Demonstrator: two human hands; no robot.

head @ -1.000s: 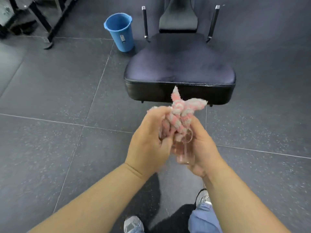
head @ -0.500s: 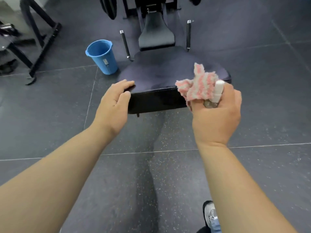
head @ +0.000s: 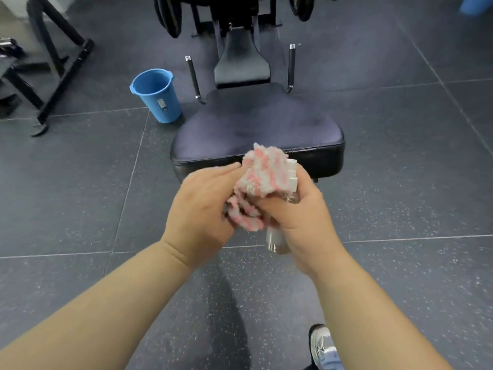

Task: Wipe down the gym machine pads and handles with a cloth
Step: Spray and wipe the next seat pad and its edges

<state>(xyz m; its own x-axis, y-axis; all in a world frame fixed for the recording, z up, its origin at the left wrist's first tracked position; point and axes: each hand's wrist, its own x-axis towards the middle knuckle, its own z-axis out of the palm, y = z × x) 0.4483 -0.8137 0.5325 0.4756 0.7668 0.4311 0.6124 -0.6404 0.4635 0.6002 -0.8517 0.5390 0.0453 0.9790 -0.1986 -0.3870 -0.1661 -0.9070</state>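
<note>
A pink-and-white fluffy cloth (head: 262, 180) is bunched between both hands, just in front of the black seat pad (head: 256, 132). My right hand (head: 298, 209) grips a clear spray bottle (head: 277, 240) with a white nozzle, and the cloth lies against it. My left hand (head: 202, 206) has its fingers on the cloth's left side. Behind the seat stand a smaller black back pad (head: 241, 64) and two upright black handles, a left handle (head: 193, 78) and a right handle (head: 291, 66).
A blue plastic bucket (head: 157, 96) stands on the dark rubber floor left of the seat. A black machine frame (head: 53, 62) is at far left, weight plates (head: 170, 14) hang at the top. My shoe (head: 322, 345) shows at the bottom.
My left hand left the seat pad's front corner and came back to the cloth. Both hands drew together again in front of the seat.
</note>
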